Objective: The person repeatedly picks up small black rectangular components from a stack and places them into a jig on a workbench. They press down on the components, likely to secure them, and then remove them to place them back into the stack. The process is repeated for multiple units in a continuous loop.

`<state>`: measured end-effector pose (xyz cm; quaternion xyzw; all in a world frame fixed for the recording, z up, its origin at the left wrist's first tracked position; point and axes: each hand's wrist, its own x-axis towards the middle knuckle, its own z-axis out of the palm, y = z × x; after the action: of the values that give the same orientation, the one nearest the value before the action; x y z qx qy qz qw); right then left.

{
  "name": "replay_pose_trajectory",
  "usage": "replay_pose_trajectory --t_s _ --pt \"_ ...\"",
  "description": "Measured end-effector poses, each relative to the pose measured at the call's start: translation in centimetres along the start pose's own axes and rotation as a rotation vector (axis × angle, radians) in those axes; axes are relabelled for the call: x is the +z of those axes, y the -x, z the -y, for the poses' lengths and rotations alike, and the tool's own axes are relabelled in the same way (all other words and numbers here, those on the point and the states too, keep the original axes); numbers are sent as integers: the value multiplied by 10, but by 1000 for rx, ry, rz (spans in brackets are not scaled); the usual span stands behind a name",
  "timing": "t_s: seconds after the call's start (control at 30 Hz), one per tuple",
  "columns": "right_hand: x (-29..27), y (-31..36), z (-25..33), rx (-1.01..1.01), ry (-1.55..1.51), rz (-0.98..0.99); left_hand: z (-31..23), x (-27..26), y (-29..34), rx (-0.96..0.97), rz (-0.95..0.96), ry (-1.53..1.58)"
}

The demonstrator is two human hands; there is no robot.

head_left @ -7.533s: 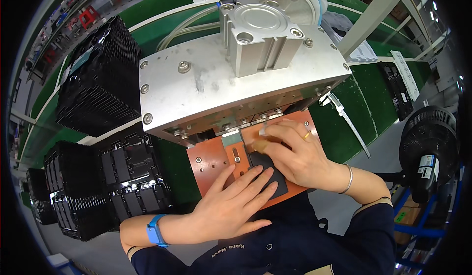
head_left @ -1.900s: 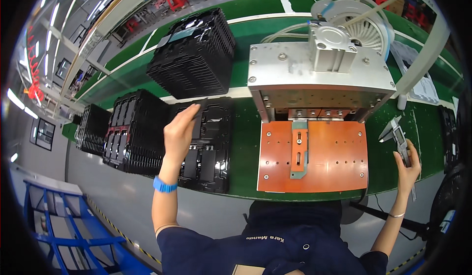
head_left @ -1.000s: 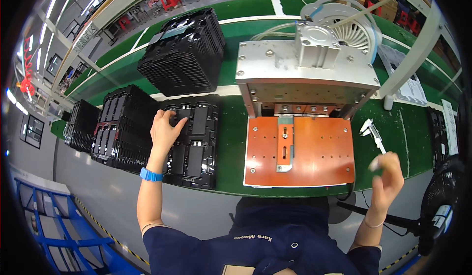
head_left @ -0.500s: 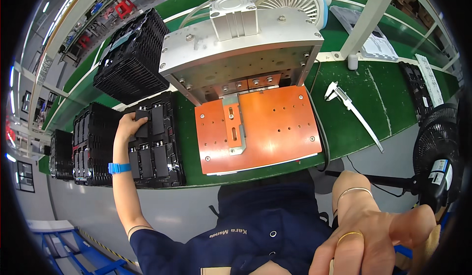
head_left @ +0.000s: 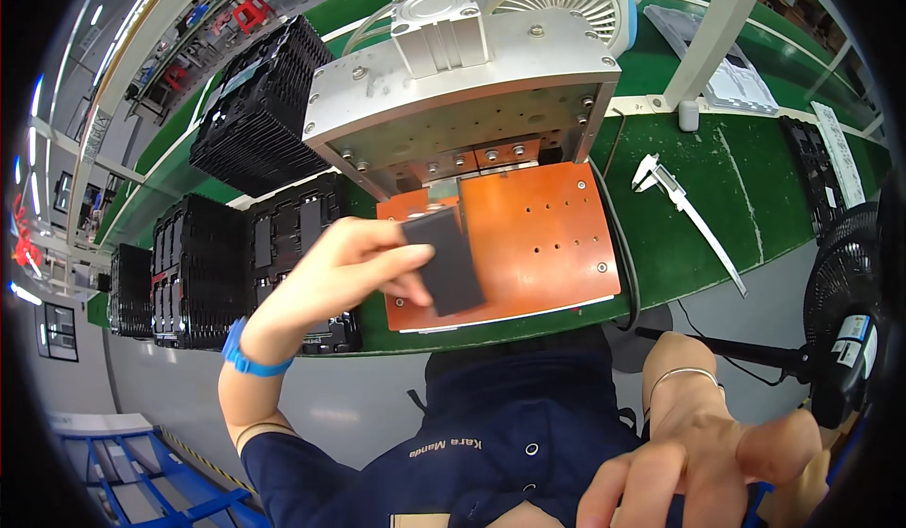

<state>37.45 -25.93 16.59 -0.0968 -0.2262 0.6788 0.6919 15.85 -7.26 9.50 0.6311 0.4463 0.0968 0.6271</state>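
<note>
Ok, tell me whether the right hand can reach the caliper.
Probably yes: the right hand appears to hold nothing, and the silver caliper lies uncovered on the green tabletop, nothing seeming to block the way.

At the orange plate (head_left: 543, 278), the press (head_left: 524, 66) blocks twelve o'clock; the left hand (head_left: 347, 268) and its black block (head_left: 446, 264) cover nine. The plate's three-o'clock half offers open room, but past that edge lie a cable (head_left: 633, 283) and calipers (head_left: 674, 192).
</note>
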Motion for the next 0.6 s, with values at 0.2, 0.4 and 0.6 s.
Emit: replay_pose_trajectory --t_s 0.2,0.4,0.6 --pt "11 -4 -13 -190 11 3 -3 18 -60 -156 133 -54" --pt "-94 -43 -27 -529 191 430 -12 24 -54 41 28 -490" --pt "-148 -40 -22 -167 1901 198 17 19 -18 682 -315 -935"
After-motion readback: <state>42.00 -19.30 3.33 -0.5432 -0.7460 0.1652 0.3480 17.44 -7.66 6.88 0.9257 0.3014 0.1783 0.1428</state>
